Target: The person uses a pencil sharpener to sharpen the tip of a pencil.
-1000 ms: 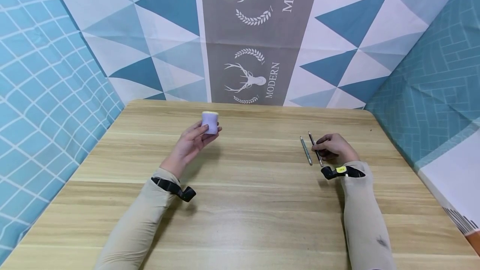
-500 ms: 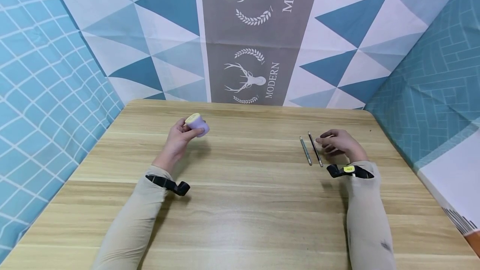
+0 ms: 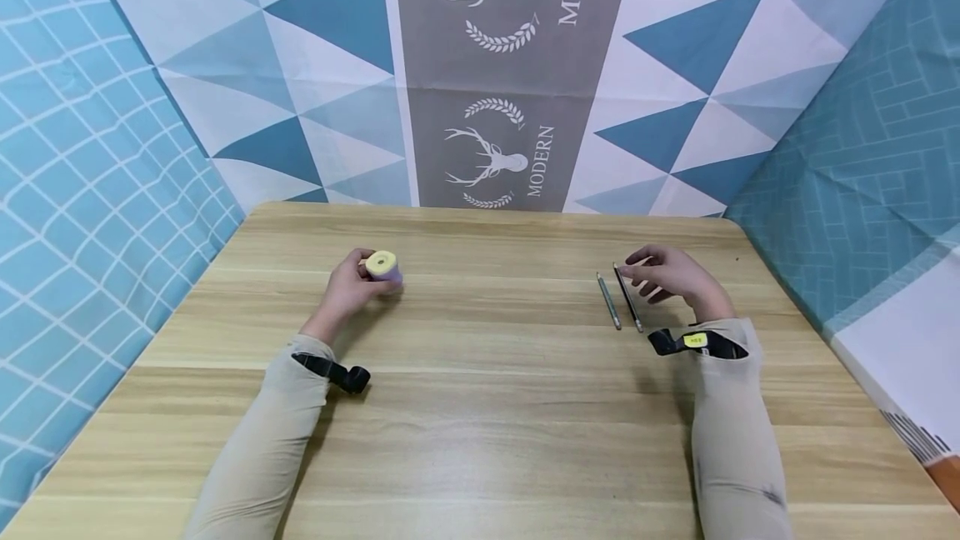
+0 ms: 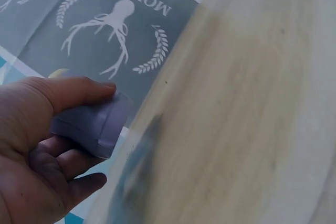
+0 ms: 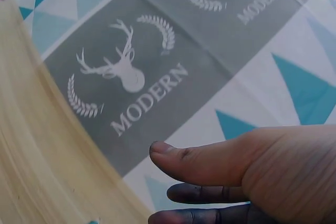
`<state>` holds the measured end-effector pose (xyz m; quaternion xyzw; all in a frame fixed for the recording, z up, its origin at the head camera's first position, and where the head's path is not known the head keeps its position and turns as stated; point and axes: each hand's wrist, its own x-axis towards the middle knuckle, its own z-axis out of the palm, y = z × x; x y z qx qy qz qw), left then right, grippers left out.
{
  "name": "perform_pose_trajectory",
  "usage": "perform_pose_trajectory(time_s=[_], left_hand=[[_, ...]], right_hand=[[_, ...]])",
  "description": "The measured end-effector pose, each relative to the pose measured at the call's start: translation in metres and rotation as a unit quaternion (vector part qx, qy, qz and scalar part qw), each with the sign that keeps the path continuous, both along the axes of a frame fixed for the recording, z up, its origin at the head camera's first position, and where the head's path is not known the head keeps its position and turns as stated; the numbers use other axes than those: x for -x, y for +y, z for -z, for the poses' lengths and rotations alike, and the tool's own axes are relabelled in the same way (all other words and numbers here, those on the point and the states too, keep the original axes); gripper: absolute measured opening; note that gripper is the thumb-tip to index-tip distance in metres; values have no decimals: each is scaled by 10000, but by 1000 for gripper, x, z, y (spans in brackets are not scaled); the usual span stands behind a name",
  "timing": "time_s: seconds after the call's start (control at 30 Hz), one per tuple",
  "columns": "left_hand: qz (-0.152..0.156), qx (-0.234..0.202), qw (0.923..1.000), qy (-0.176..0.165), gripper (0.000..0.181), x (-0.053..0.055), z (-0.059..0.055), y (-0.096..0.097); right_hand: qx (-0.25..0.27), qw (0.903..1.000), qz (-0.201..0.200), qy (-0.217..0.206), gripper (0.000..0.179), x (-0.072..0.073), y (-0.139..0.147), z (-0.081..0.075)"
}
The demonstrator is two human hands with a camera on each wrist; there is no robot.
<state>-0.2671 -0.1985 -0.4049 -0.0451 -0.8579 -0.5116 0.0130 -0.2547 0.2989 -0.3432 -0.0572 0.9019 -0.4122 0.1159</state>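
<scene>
My left hand (image 3: 348,288) holds a lavender pencil sharpener (image 3: 382,263) with a yellow top and a small dark hole in its middle. In the left wrist view the thumb lies over the sharpener (image 4: 89,124) and fingers curl beneath it. Two pencils lie side by side on the wooden table: a grey-green pencil (image 3: 608,301) and, to its right, a dark pencil (image 3: 628,298). My right hand (image 3: 675,273) hovers just right of the dark pencil, its fingertips near the upper end. The right wrist view shows that hand (image 5: 262,171) with thumb and fingers apart, holding nothing.
A light wooden table (image 3: 480,407) fills the lower view. Behind it hangs a patterned cloth (image 3: 495,82) with deer heads and triangles. Blue tiled-pattern cloth (image 3: 82,190) stands to the left, and teal cloth (image 3: 862,165) to the right.
My left hand has moved left and lower, tilting the sharpener so its yellow top faces the head camera. My right hand drew back from the dark pencil, then came to its upper end. The pencils stayed put.
</scene>
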Motion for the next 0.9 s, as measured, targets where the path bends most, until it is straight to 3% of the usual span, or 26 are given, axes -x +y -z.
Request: perform_pose_trajectory(time_s=[0.27, 0.63, 0.73, 0.9], left_hand=[[162, 669, 9976, 14, 67, -2, 4, -7], [313, 950, 9950, -47, 70, -2, 3, -9], [361, 1078, 9934, -137, 80, -1, 2, -10], [606, 1393, 9872, -490, 113, -3, -7, -10]], right_hand=[[25, 9993, -318, 214, 52, -11, -14, -18], [-215, 9953, -804, 502, 43, -25, -40, -33], [-425, 9917, -999, 683, 41, -29, -46, -35], [-1000, 9796, -1352, 1100, 39, -35, -58, -34]])
